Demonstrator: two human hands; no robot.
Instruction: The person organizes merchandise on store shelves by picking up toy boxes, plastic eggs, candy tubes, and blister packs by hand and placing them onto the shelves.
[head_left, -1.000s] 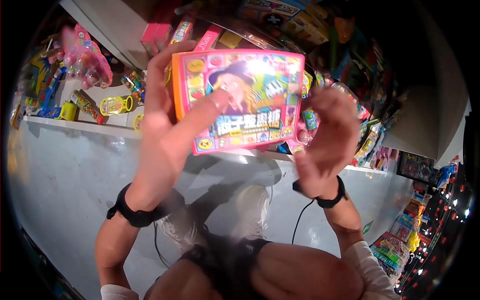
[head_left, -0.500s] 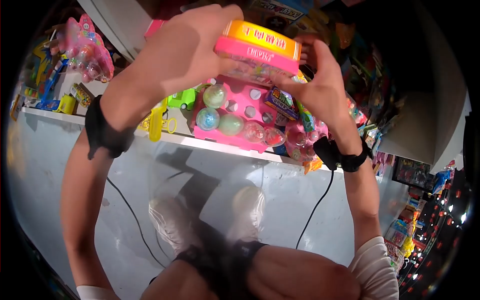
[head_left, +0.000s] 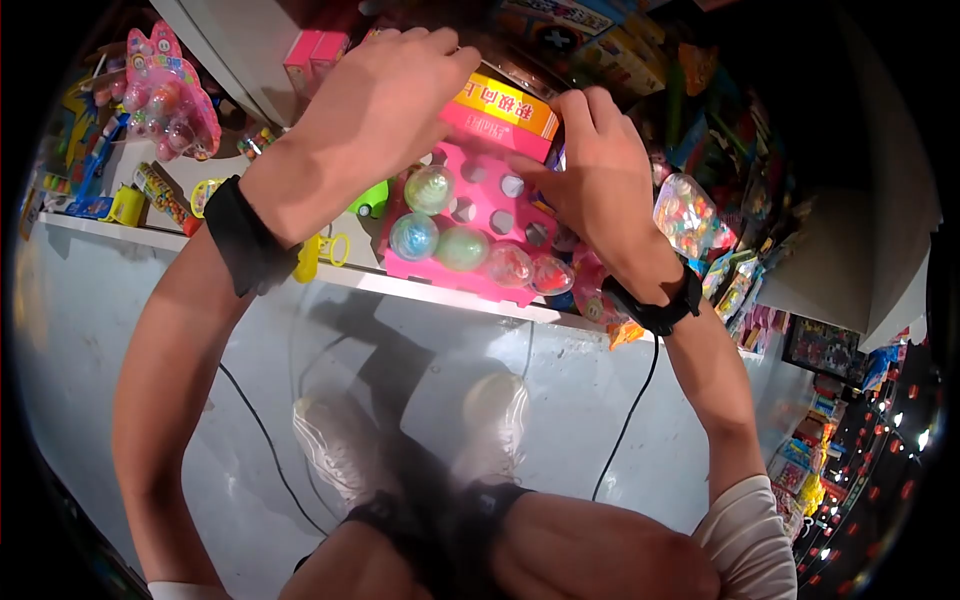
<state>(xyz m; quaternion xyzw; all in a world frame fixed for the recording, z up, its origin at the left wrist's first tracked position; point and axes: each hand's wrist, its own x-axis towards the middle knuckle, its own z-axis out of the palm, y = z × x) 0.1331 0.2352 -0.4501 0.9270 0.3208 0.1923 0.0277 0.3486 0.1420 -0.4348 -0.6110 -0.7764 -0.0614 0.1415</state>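
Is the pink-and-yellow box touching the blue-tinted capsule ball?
Apart. The head view shows a plain gap: the holed pink stand is visible between the pink-and-yellow box and the blue-tinted capsule ball.

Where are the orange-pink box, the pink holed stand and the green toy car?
Orange-pink box point(head_left: 500, 127), head view: its pink printed side.
Pink holed stand point(head_left: 488, 197), head view: bare surface between holes.
Green toy car point(head_left: 373, 197), head view: its body.

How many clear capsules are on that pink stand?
5: a yellow-green one farthest back, a blue one nearer, then pale green, pink and red ones running rightward along the front. The left hand may hide more.
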